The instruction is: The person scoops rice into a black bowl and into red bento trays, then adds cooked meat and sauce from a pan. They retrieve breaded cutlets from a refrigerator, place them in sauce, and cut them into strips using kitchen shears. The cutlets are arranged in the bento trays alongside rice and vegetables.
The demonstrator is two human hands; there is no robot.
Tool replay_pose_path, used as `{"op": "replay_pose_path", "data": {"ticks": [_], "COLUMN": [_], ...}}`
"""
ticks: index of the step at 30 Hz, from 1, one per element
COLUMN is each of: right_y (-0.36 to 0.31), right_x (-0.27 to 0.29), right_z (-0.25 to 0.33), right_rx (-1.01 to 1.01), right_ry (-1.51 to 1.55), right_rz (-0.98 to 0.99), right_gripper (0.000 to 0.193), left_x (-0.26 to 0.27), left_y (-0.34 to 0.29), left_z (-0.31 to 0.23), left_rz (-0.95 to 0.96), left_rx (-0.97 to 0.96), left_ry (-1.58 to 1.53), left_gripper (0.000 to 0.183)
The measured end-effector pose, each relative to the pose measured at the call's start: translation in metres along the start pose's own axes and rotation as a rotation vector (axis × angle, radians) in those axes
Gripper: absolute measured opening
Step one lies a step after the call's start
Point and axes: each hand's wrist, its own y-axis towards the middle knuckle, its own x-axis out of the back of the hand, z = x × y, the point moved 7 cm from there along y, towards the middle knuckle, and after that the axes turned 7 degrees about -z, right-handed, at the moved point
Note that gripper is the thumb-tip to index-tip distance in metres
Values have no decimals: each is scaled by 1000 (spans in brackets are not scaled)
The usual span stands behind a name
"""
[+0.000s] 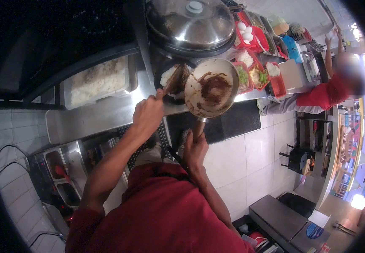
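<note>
My right hand [196, 149] is wrapped round the wooden handle of a small light-coloured frying pan [228, 90]. The pan is tilted over the counter's edge, its inside smeared with brown sauce. Beside it on the left is a dark plate [160, 79] with white rice [168, 76] and something brown on it. My left hand [148, 111] is closed at the near side of that plate. Its fingers grip a brown, flat utensil that looks like a wooden spatula [175, 80], reaching over the food toward the pan. The spatula's far end blends with the brown food.
A large lidded steel cooker [191, 25] stands behind the plate. To its right are red containers [277, 84] of vegetables and a red basket of eggs [245, 31]. A rice tub [98, 82] sits at left. A person in red [330, 92] stands at the counter's far right.
</note>
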Motion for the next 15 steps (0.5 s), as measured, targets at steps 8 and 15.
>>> {"op": "replay_pose_path", "data": {"ticks": [8,15], "right_y": [3,5], "right_x": [-3,11], "right_z": [-6,-5], "right_rx": [-98,10], "right_ry": [-14,51], "right_rz": [4,-105], "right_gripper": [29,31], "left_x": [-5,27], "left_y": [6,11], "left_z": [-33,18], "left_rz": [118,103], "left_rx": [-37,138], "left_ry": [-92,-6], "left_gripper": [28,25]}}
